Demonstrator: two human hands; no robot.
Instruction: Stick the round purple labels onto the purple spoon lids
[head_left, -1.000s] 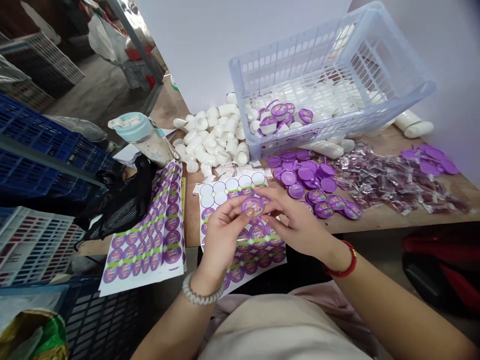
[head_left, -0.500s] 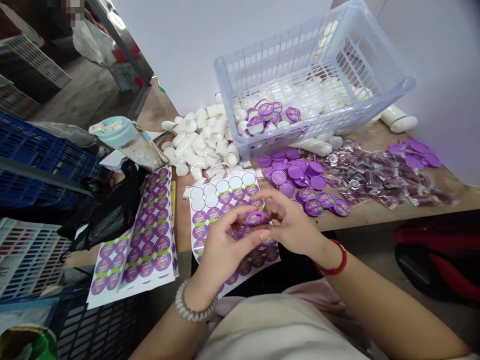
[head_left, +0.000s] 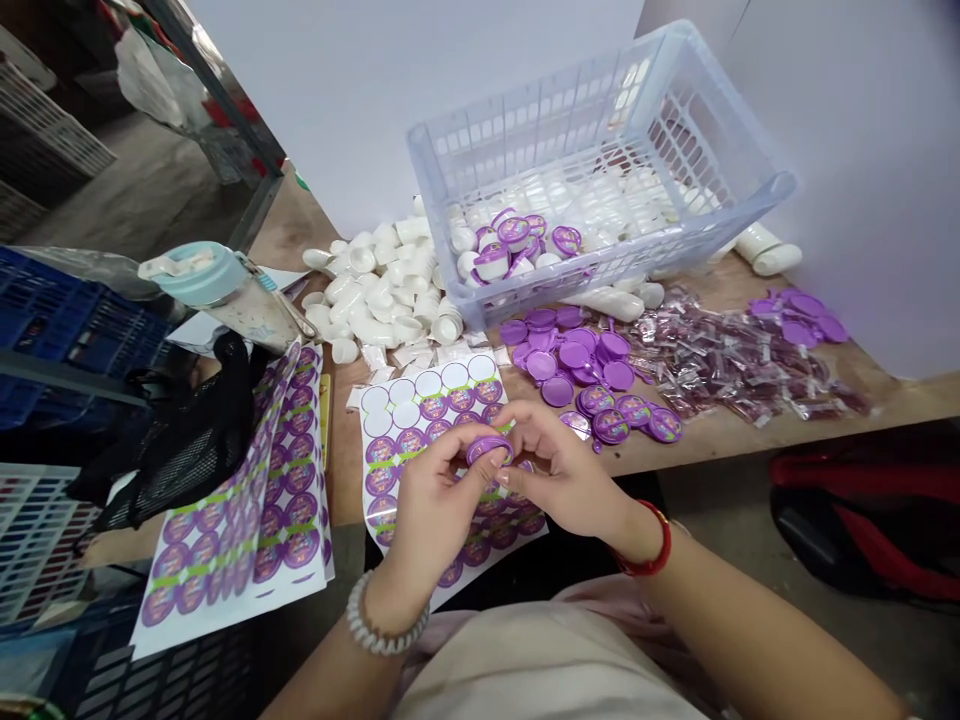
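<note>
My left hand (head_left: 435, 505) and my right hand (head_left: 559, 470) meet over a sticker sheet (head_left: 420, 415) at the table's front edge. Between the fingertips of both hands is a small purple lid (head_left: 489, 449), pinched from either side. The sheet under them has rows of round purple stickers, with several bare white circles along its top. Just right of my right hand lie loose purple lids (head_left: 577, 355), some with stickers (head_left: 626, 415) on them.
A pale blue basket (head_left: 600, 170) with white cups and stickered lids stands at the back. White cups (head_left: 382, 285) are heaped to its left, wrapped purple sachets (head_left: 739, 365) to the right. More sticker sheets (head_left: 247, 500), a teal-capped bottle (head_left: 217, 290) and a black mesh bag (head_left: 187, 430) lie on the left.
Both hands with the lid have drawn slightly nearer to me and turned the lid more edge-on. The view has shifted right, so things sit further left.
</note>
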